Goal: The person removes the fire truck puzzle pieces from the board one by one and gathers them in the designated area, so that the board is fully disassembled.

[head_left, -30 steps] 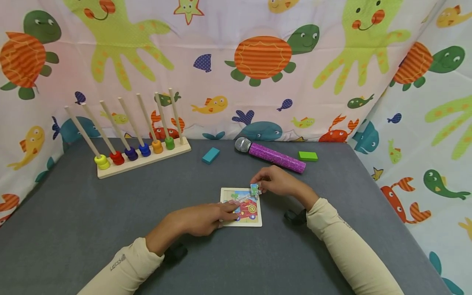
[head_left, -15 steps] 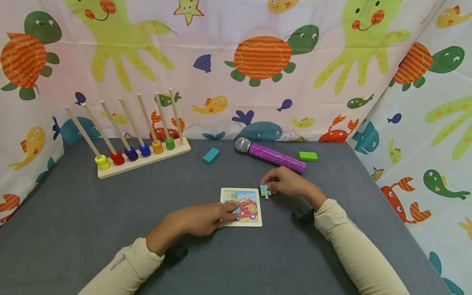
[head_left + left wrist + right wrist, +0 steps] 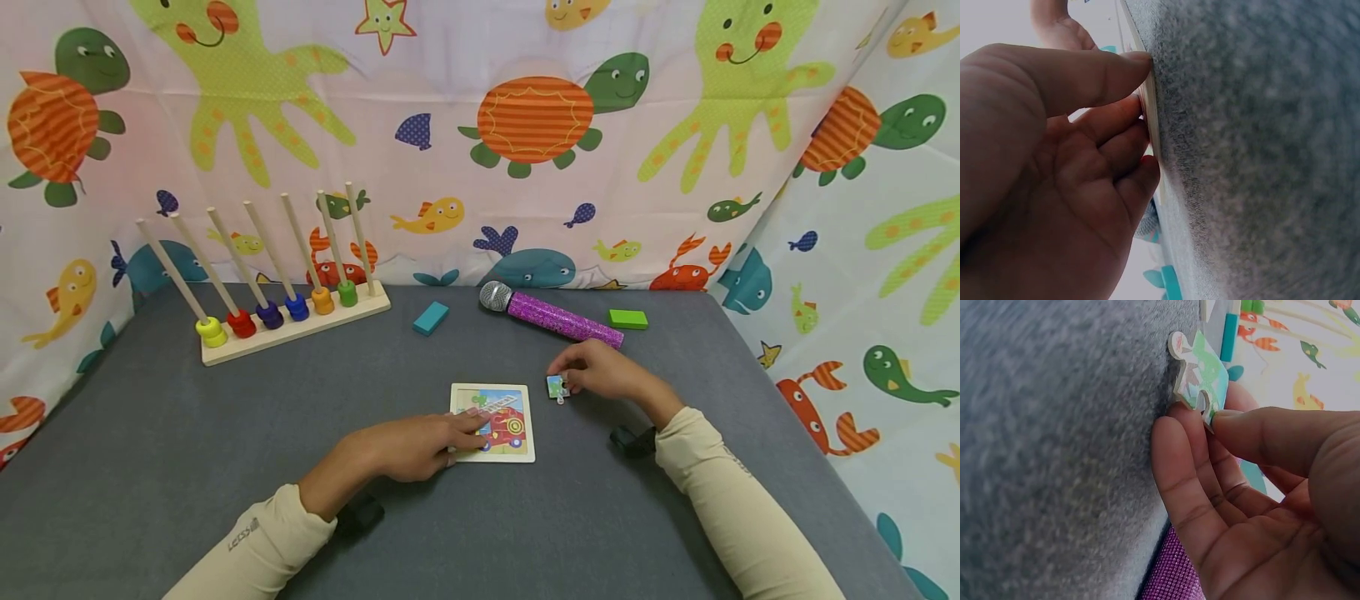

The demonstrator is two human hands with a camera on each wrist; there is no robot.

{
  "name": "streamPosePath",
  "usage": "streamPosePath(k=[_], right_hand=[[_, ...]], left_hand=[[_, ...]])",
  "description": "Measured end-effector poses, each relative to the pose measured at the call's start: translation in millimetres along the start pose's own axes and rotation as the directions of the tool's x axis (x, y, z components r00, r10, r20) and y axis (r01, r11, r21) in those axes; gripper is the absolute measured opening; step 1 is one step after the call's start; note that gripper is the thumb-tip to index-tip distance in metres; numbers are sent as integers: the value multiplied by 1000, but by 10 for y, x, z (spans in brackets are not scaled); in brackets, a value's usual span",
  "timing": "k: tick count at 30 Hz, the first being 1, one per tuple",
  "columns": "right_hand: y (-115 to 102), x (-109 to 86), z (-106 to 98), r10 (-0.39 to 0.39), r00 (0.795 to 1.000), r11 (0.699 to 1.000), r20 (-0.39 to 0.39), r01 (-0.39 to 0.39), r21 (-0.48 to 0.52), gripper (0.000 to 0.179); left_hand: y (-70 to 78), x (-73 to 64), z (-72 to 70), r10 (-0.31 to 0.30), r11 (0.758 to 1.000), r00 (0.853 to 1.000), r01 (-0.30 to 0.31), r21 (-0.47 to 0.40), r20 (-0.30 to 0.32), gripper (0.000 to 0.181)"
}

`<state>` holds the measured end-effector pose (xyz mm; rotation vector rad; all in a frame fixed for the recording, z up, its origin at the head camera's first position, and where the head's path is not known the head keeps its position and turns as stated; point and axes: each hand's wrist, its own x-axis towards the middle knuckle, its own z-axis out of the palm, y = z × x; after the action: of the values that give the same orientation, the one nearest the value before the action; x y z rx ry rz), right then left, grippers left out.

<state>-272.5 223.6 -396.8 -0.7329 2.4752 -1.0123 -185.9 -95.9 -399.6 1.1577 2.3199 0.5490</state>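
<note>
A small wooden picture puzzle board (image 3: 508,414) lies flat on the grey table (image 3: 225,467), showing a red vehicle. My left hand (image 3: 467,431) rests its straight fingers on the board's left part; in the left wrist view the thumb and fingertips (image 3: 1138,62) press at the board's thin edge (image 3: 1154,134). Just right of the board, my right hand (image 3: 567,384) pinches a loose green-and-blue puzzle piece (image 3: 557,387) low at the table surface. The right wrist view shows that piece (image 3: 1200,370) held between thumb and fingers (image 3: 1179,462), touching the cloth.
A wooden peg rack (image 3: 296,323) with coloured rings stands at the back left. A teal block (image 3: 430,317), a purple glitter microphone (image 3: 557,319) and a green block (image 3: 627,318) lie along the back. Printed curtains wall in the table on three sides.
My right hand carried the puzzle piece from the board's top right corner rightward and down to the table beside it. The left hand stayed on the board.
</note>
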Motion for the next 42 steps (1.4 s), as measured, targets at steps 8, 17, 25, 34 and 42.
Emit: streamPosePath(k=[8,17,25,34,42], right_hand=[[12,-9,-16,18,1000,1000,-9,-18,-15,19],[18,-31,-20,39,999,998,-34,-41,-53,18],[-105,-20,17,-27,996,994,-82,19,-104,18],[-246,70,100,-75,996,992,-57,68,-109,19],[-358,150,174,-87,996,991,-36,82,-110,19]], left_hand=[[-24,14,10,4,1000,1000,-4,6,3,44],[-12,21,15,-3,1000,1000,3,5,9,44],[-6,12,4,-3,1000,1000,3,2,12,44],[-10,11,1,8,1000,1000,-8,0,8,44],[-19,16,1,4,1000,1000,-4,-6,7,44]])
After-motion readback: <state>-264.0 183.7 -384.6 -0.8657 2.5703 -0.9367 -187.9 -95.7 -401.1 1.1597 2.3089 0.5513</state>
